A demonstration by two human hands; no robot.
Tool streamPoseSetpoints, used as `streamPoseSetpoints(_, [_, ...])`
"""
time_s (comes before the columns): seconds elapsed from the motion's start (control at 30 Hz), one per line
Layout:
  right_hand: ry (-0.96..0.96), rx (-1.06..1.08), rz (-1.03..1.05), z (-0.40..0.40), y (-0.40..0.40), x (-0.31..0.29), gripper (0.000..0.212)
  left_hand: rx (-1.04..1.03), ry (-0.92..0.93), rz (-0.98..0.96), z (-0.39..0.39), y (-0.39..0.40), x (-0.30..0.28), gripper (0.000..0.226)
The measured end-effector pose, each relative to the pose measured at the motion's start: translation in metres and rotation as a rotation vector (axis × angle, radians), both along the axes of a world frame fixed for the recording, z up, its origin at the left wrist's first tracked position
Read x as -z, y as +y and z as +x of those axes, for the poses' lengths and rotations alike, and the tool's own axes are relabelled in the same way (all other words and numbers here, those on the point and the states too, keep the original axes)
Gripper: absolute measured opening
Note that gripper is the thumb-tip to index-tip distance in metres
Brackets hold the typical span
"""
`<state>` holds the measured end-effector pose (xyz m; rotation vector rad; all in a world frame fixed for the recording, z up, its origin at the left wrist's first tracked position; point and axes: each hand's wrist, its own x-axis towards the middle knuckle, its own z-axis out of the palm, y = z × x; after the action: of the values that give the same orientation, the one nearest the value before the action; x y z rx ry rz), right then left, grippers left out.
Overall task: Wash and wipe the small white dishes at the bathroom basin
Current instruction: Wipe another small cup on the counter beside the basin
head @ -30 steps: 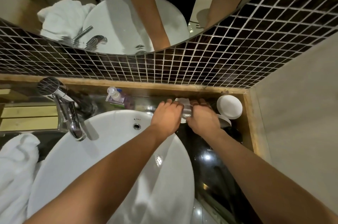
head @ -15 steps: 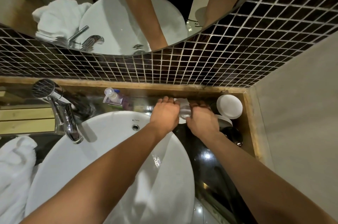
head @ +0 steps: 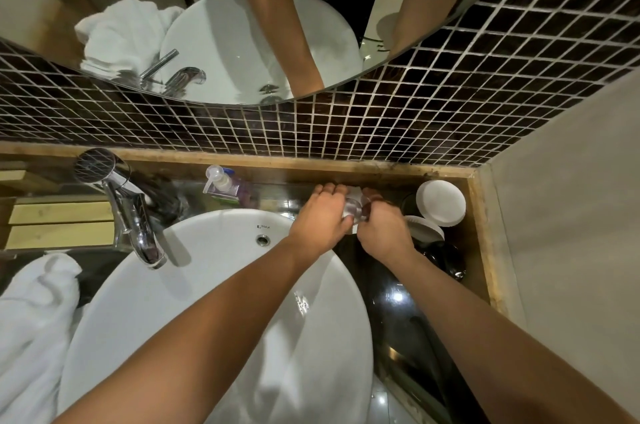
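A small clear glass object point(head: 354, 208) was held between the left hand point(head: 320, 221) and right hand point(head: 382, 236), both closed around it above the dark glossy desk point(head: 398, 306), just right of the round white ceramic basin point(head: 207, 285). Two small white round dishes point(head: 440, 203) stood near the right hand. A chrome tap point(head: 133, 215) and a folded white towel point(head: 31, 330) lay left of the basin.

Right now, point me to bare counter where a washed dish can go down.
Freest: the dark counter strip between the basin and the wooden edge, nearer than the right hand. Crowded: the back right corner, with white dishes stacked beside both hands. The left side holds the towel and tap.
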<state>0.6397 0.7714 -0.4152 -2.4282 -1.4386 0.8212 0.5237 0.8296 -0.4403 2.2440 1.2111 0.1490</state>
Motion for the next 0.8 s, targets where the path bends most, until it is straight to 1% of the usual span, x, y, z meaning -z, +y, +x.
streamPoseSetpoints(0.1, [0.086, 0.033, 0.012, 0.001, 0.0, 0.003, 0.036, -0.01, -0.025, -0.005, 0.003, -0.002, 0.002, 0.05])
streamPoseSetpoints(0.27, [0.133, 0.092, 0.033, 0.005, -0.001, 0.008, 0.055, -0.026, -0.069, -0.002, 0.006, -0.002, 0.0, 0.046])
streamPoseSetpoints(0.37, [0.196, 0.172, 0.03, 0.007, 0.001, 0.01, 0.064, -0.122, -0.125, -0.041, 0.007, -0.007, -0.003, 0.046])
streamPoseSetpoints(0.53, [0.237, 0.232, 0.053, 0.004, 0.004, 0.01, 0.062, -0.266, -0.158, -0.166, 0.009, -0.02, -0.008, 0.05])
streamPoseSetpoints(0.63, [0.265, 0.235, 0.067, 0.003, 0.004, 0.009, 0.059, -0.295, -0.193, -0.223, 0.011, -0.023, -0.012, 0.051])
streamPoseSetpoints(0.8, [0.32, 0.256, 0.063, 0.002, 0.004, 0.009, 0.06, -0.294, -0.202, -0.251, 0.009, -0.022, -0.013, 0.052])
